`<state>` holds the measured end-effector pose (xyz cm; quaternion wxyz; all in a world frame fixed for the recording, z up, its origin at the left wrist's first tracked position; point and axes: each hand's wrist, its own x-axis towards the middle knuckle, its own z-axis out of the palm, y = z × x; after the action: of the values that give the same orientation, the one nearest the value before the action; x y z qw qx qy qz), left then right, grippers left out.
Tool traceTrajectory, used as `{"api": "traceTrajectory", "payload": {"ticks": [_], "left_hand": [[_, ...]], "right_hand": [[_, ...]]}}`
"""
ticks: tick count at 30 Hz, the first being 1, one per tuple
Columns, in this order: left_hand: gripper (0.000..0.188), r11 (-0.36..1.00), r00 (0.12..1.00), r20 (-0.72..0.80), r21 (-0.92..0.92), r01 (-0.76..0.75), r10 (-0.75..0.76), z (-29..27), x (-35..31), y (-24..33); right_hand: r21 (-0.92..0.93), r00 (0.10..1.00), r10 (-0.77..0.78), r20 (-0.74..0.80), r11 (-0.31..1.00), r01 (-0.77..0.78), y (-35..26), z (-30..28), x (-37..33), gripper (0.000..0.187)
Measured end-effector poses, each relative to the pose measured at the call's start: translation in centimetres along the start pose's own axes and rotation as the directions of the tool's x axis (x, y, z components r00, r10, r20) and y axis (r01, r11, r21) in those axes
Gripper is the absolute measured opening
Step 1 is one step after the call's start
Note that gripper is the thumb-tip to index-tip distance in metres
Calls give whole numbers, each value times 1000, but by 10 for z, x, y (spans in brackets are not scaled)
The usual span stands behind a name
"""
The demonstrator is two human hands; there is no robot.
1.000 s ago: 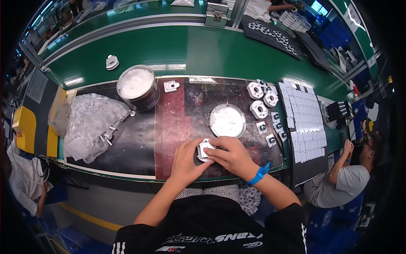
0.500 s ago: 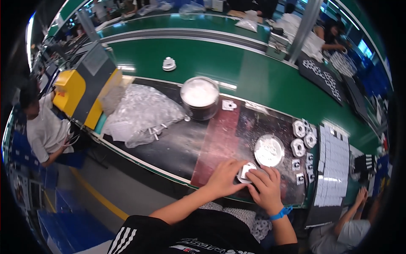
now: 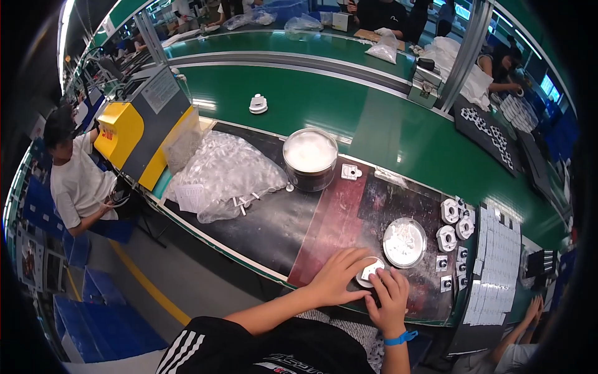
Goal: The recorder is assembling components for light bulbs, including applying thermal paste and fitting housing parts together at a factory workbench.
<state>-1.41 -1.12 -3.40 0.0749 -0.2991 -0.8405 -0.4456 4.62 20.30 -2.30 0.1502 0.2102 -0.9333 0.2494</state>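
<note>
Between my hands, at the near edge of the workbench, is a round white plastic part (image 3: 370,272) with a raised middle. My left hand (image 3: 337,277) curls around its left side, fingers bent over the far rim. The fingers of my right hand (image 3: 389,298), with a blue band at the wrist, press on its right side. Just beyond sits a shallow round dish (image 3: 405,243) of small white pieces. To the right stand several white ring-shaped parts (image 3: 446,237) and several small square pieces with black centres (image 3: 446,283).
A clear tub (image 3: 310,159) of white material stands mid-bench, beside a large bag (image 3: 227,171) of clear parts. A yellow and grey machine (image 3: 149,124) is at left. Paper sheets (image 3: 496,268) lie right. A green conveyor (image 3: 299,93) runs behind; a white part (image 3: 258,104) rests there.
The whole view has shifted, so the bench sits lower and further right. In my hands the white part now shows more of its round face, and my right fingers have moved to its edge.
</note>
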Motion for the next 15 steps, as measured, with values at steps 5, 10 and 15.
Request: {"api": "traceTrajectory", "payload": {"ticks": [5, 10, 15], "left_hand": [[47, 998, 979, -204, -52, -23, 12, -61, -10, -18], [13, 829, 870, -422, 366, 423, -257, -153, 7, -72], [22, 541, 861, -357, 672, 506, -363, -202, -24, -126]], "right_hand": [[-29, 1000, -11, 10, 1000, 11, 2, 0, -7, 48], [-28, 1000, -12, -16, 1000, 12, 6, 2, -15, 46], [24, 1000, 30, -8, 999, -30, 5, 0, -3, 46]]}}
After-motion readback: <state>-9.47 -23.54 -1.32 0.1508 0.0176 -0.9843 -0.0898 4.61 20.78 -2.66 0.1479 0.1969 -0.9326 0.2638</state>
